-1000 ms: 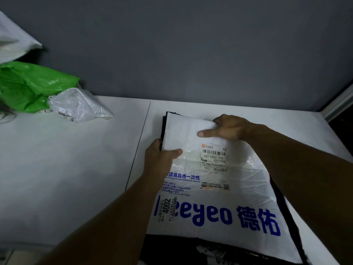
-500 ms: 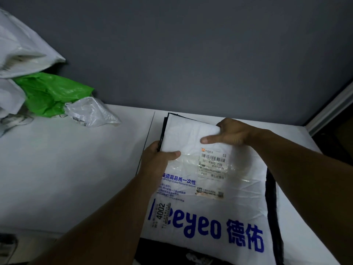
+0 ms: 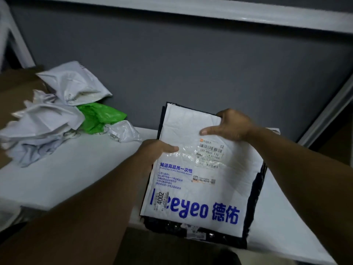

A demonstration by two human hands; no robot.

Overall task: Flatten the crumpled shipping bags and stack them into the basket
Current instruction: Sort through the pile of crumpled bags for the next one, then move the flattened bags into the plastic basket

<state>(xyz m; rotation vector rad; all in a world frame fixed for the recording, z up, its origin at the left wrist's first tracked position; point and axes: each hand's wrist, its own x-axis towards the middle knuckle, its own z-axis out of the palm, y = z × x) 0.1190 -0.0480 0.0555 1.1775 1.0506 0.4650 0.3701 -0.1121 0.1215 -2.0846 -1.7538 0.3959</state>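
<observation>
Overhanging the front edge of the bench (image 3: 76, 169), one white shipping bag (image 3: 191, 134) with blue print and a barcode label lies flat on top of one black bag (image 3: 257, 203), whose dark border shows along the near, right and far-left edges; whether more bags are sandwiched between them cannot be told. Two hands hold this stack. The left hand (image 3: 154, 152) grasps its left edge about halfway up, thumb pressed on the white face and fingers tucked out of sight underneath. The right hand (image 3: 233, 125) clasps the far right corner, thumb stretched flat across the white face and pointing left, fingers curled over the far edge. The far end of the stack shows against the grey wall (image 3: 191, 64). Further off to the left, well apart from the stack, a heap rests on the bench: at least three crumpled pale bags (image 3: 42, 119), white and greyish, piled together, and one green bag (image 3: 99, 117) wedged between them. The smallest pale one lies just beside the green. A brown board (image 3: 17, 88) stands behind the heap.
</observation>
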